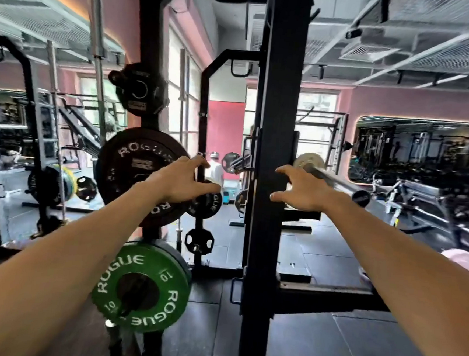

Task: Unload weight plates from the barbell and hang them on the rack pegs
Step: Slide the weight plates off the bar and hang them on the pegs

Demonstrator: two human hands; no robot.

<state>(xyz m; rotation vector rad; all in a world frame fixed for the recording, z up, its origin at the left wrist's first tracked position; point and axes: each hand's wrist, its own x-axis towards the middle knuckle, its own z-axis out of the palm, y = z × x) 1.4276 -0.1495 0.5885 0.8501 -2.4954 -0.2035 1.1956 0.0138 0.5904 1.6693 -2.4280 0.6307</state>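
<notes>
A big black Rogue plate (127, 169) hangs on a peg of the left rack upright, with a smaller black plate (139, 91) above it and a green 10 plate (140, 285) below it. My left hand (182, 182) reaches out at the big plate's right edge, fingers spread, holding nothing. The bare barbell sleeve (337, 181) sticks out to the right of the black rack post (274, 153). My right hand (297, 188) hovers open just left of the sleeve, beside the post. A small black plate (211, 204) sits partly behind my left hand.
Another small plate (199, 241) hangs low on a second upright behind. More racks, benches and plates fill the left and right sides. A person in white (216, 168) stands far off near the red wall. Black rubber mats cover the floor.
</notes>
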